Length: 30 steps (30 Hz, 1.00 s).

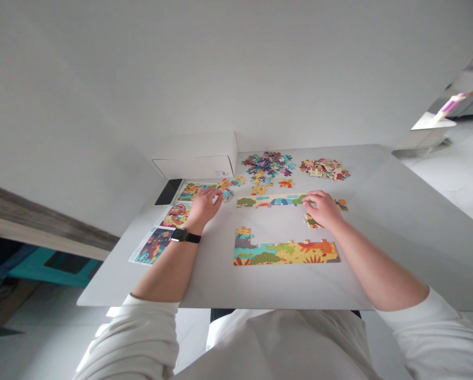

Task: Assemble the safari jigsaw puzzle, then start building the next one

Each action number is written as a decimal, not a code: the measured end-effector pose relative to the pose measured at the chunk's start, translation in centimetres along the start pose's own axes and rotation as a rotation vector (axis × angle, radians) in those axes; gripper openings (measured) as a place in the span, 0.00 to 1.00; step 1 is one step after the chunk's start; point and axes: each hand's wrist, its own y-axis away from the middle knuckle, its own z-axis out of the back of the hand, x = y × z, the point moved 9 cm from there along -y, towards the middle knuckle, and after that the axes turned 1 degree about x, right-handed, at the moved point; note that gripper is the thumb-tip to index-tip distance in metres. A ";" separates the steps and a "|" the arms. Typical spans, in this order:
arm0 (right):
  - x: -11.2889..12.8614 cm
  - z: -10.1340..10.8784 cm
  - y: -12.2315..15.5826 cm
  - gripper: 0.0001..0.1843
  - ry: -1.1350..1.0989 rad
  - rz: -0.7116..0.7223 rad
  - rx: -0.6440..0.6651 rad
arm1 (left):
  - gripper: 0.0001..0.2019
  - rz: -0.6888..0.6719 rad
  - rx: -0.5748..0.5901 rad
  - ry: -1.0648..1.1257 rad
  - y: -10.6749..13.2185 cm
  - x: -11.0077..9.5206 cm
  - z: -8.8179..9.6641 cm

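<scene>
My right hand (322,209) is at the right end of a narrow assembled puzzle strip (274,201), fingers bent together over a puzzle piece that they mostly cover. Loose puzzle pieces lie beside this hand, one (312,222) under its fingers and another (342,205) to its right. My left hand (205,206), below a black watch, rests over the edge of the top picture sheet (189,191). Its fingers are loosely bent and apart, with nothing visible in them, close to several loose pieces (227,195). Nearer to me lies a larger joined puzzle section (287,254) with animals.
Behind the strip are a mixed heap of puzzle pieces (268,164) and a second pile (325,169). A white box (192,164) stands at the back left by the wall, with a black phone (169,192) before it. More picture sheets (155,245) line the left side.
</scene>
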 end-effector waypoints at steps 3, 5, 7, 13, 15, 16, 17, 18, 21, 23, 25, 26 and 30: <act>0.0 -0.2 0.0 0.11 0.011 0.015 0.004 | 0.14 -0.032 0.038 -0.015 -0.5 -1.0 0.1; 0.1 -0.4 0.1 0.11 0.018 0.023 0.002 | 0.14 -0.042 0.087 -0.033 -1.1 -1.3 -0.2; 0.1 -0.5 0.1 0.11 0.021 0.035 0.002 | 0.14 -0.040 0.132 -0.051 -1.8 -1.6 -0.8; 0.2 -0.2 0.1 0.11 0.015 0.046 -0.010 | 0.17 0.025 0.199 -0.093 -5.4 -2.4 -2.9; 0.2 -0.2 0.2 0.11 0.009 0.046 -0.010 | 0.18 0.057 0.230 -0.132 -6.8 -2.7 -3.7; 0.2 -0.1 0.2 0.12 0.006 0.046 -0.011 | 0.18 0.074 0.247 -0.159 -7.3 -2.8 -4.1; 0.2 -0.1 0.2 0.12 0.003 0.046 -0.013 | 0.19 0.089 0.263 -0.185 -7.9 -2.9 -4.5; 0.2 -0.1 0.2 0.12 -0.001 0.046 -0.015 | 0.19 0.102 0.285 -0.209 -8.3 -3.0 -4.9; 0.2 -0.2 0.3 0.11 -0.018 0.045 -0.019 | 0.19 0.123 0.361 -0.256 -9.1 -3.3 -6.1; 0.1 -0.2 0.3 0.11 -0.028 0.043 -0.020 | 0.20 0.123 0.381 -0.264 -9.5 -3.8 -6.6; 0.2 -0.2 0.3 0.11 -0.034 0.043 -0.023 | 0.21 0.106 0.356 -0.240 -10.1 -4.8 -6.9; 0.2 -0.2 0.3 0.11 -0.036 0.043 -0.024 | 0.22 0.094 0.340 -0.220 -10.4 -5.4 -7.1; 0.3 -0.1 0.3 0.12 -0.040 0.043 -0.021 | 0.24 0.083 0.334 -0.152 -11.8 -7.8 -8.1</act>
